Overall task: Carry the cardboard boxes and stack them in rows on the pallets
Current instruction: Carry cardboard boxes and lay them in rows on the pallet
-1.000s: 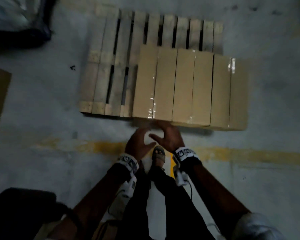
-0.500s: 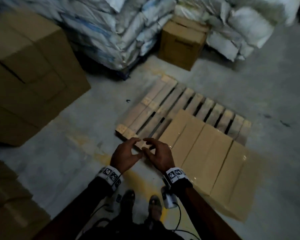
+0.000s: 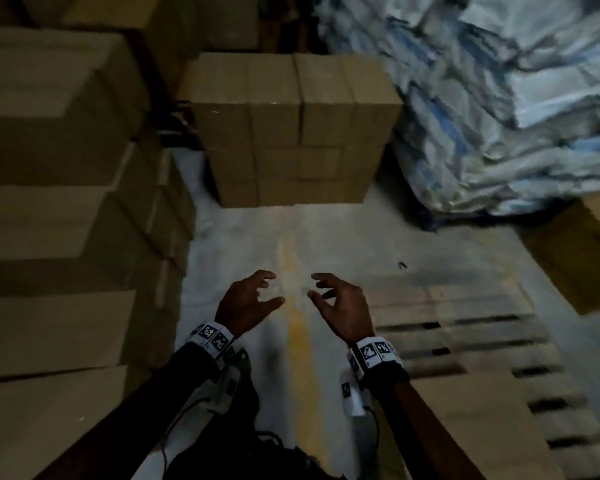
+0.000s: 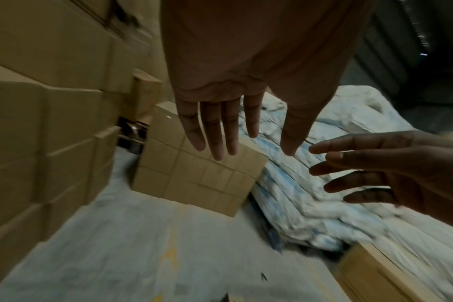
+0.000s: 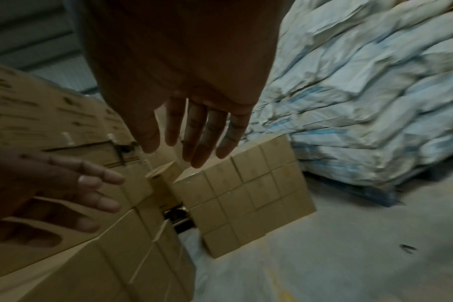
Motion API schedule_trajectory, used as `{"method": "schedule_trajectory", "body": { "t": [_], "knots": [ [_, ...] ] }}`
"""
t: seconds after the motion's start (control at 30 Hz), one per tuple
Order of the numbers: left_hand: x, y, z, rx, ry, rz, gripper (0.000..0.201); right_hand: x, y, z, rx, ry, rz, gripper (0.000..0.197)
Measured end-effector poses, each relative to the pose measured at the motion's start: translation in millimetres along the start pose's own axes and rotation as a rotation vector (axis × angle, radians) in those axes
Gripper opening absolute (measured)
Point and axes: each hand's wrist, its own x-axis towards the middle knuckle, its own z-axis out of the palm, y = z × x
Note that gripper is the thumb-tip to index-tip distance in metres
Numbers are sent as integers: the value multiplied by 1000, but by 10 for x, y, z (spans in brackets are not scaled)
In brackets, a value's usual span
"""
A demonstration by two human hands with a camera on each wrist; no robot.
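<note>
A stack of small cardboard boxes [image 3: 291, 126] stands on the floor straight ahead, several layers high; it also shows in the wrist views [image 4: 199, 173] [image 5: 251, 194]. The wooden pallet [image 3: 465, 323] lies to my right, with a flat box [image 3: 465, 427] on its near part. My left hand [image 3: 264, 289] and right hand [image 3: 323, 289] hover side by side above the floor, well short of the stack. Both are empty, with fingers spread and loosely bent. The left wrist view shows my left hand [image 4: 246, 130] with straight fingers. My right hand [image 5: 178, 143] looks the same in its own view.
Tall stacks of larger cartons [image 3: 49, 202] wall off the left side. White and blue sacks [image 3: 499, 98] are piled at the back right. A yellow floor line [image 3: 298, 323] runs along the grey concrete between my hands toward the stack. Another carton [image 3: 586, 244] sits at far right.
My view has swung left, away from the pallet with its row of boxes and toward the box stack. My hands have moved apart and still hold nothing.
</note>
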Motion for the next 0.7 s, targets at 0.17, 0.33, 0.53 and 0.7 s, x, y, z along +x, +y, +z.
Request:
{"method": "schedule_trajectory", "body": {
  "t": [0.17, 0.33, 0.53, 0.7],
  "knots": [
    [263, -672, -765, -123, 195, -149, 47, 866, -592, 654, -6, -168, -138, 36],
    [707, -1156, -1602, -167, 323, -241, 48, 1791, -1252, 1348, -28, -316, -253, 35],
    [1222, -1395, -2609, -134, 456, -252, 57, 2852, -1989, 1991, 32, -341, -340, 35],
    [1599, -1394, -3302, -128, 569, -246, 74, 3615, -2515, 2310, 40, -347, -403, 34]
  ]
}}
